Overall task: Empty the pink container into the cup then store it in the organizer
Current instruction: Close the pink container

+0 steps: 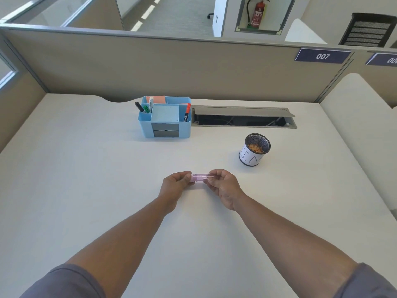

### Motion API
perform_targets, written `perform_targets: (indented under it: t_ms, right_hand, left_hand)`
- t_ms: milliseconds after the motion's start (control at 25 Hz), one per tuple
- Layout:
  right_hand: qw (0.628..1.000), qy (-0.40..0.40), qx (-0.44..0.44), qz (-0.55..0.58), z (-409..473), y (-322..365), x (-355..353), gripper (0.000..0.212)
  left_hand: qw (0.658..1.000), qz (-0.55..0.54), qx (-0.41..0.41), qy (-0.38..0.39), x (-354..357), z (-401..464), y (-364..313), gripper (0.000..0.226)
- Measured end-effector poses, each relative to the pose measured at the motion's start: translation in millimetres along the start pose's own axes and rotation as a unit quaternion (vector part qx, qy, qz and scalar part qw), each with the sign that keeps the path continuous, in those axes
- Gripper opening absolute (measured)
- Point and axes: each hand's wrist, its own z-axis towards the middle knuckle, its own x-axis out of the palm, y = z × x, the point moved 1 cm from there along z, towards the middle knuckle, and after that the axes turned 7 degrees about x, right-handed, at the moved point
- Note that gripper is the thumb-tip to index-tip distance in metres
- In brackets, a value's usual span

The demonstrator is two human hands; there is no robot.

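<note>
A small translucent pink container [200, 177] is held between both hands just above the white desk, in the middle of the view. My left hand [175, 186] pinches its left end and my right hand [223, 188] pinches its right end. I cannot tell whether the container holds anything. The cup [253, 150], a black mesh one with a white paper band, stands to the right and farther back, with orange bits inside. The blue organizer [165, 117] stands at the back centre, holding markers and sticky notes.
An open cable hatch [243, 117] is sunk into the desk [86, 168] right of the organizer. A beige partition wall [171, 67] closes off the back and sides of the desk.
</note>
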Motion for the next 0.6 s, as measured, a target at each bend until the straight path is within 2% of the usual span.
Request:
perform_targets:
  t_ms: [360,600]
  right_hand:
    - [0.985,0.008,-0.043,-0.169,-1.4,4.3,-14.2,0.022]
    - [0.978,0.014,-0.062,-0.197,-1.7,6.7,-10.8,0.027]
  left_hand:
    - [1.0,0.024,-0.005,-0.008,2.5,4.6,0.4,0.021]
    - [0.999,0.032,-0.011,-0.007,1.5,4.6,-1.1,0.03]
